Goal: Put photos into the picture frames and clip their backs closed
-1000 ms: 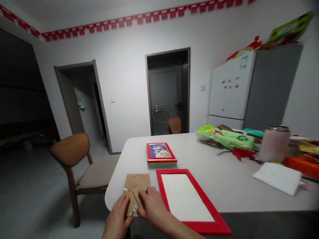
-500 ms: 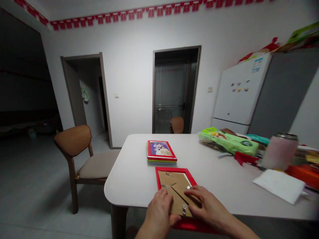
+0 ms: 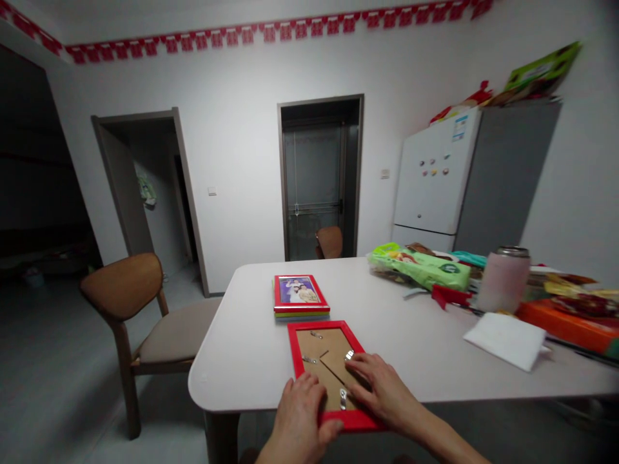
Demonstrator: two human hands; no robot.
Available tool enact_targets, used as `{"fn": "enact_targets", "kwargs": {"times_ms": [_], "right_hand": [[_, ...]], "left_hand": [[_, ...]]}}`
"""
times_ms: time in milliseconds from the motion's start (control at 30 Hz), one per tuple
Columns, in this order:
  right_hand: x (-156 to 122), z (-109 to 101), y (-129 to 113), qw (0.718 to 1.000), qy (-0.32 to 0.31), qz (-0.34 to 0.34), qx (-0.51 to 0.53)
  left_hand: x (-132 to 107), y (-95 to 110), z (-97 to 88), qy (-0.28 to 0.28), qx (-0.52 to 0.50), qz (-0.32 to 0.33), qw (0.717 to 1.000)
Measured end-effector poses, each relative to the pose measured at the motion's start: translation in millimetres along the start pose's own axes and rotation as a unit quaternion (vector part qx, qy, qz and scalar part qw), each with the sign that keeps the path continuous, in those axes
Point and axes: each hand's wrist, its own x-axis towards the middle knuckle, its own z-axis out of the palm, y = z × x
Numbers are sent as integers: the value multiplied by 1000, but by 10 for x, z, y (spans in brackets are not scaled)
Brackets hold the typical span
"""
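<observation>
A red picture frame [image 3: 294,341] lies face down at the table's near edge, with a brown cardboard backing board [image 3: 322,364] set inside it. Small metal clips show on the board. My left hand [image 3: 300,412] rests on the frame's near left corner, fingers flat and together on the board, thumb on the red rim. My right hand [image 3: 380,390] lies flat on the board's right side, fingertips by a metal clip. Neither hand grips anything.
A stack of frames [image 3: 300,296] with a photo on top lies just beyond. Right side of the white table [image 3: 242,361] holds a green packet [image 3: 420,267], a pink flask [image 3: 503,280], a white paper [image 3: 503,338] and an orange box [image 3: 570,325]. A wooden chair [image 3: 130,309] stands left.
The backing board lay on the bare table left of the red frame a second ago; now it sits inside the frame, with both hands pressing on it.
</observation>
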Motion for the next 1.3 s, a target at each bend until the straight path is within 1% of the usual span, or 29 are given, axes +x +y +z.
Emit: {"fn": "enact_targets", "kwargs": {"times_ms": [100, 233, 400, 567, 667, 733, 800, 867, 1033, 1167, 1300], "right_hand": [[72, -23, 66, 999, 14, 20, -23], [171, -1, 98, 998, -9, 41, -56], [190, 35, 123, 1000, -13, 15, -17], [114, 3, 161, 1000, -20, -3, -4], [11, -31, 85, 999, -13, -24, -26], [-77, -48, -17, 997, -20, -69, -23], [-155, -58, -130, 991, -43, -125, -7], [-208, -67, -221, 986, -60, -156, 3], [-258, -121, -303, 983, -83, -165, -4], [-285, -159, -309, 980, -95, -175, -6], [-225, -120, -315, 986, -91, -142, 8]], "left_hand": [[-13, 11, 6, -13, -6, 21, 1000], [4, 39, 14, -14, 4, 18, 1000], [7, 51, 53, -4, 8, -5, 1000], [-7, 46, 57, 5, 6, -6, 1000], [-10, 46, 23, -6, 5, -1, 1000], [-13, 40, 4, -9, 5, 1, 1000], [-17, 22, -1, -11, 4, -1, 1000], [-21, -7, 8, -11, 1, -3, 1000], [-21, -68, 23, 6, -8, 15, 1000], [-28, -50, -21, 4, -16, 19, 1000], [-53, -49, -58, 4, -20, 19, 1000]]}}
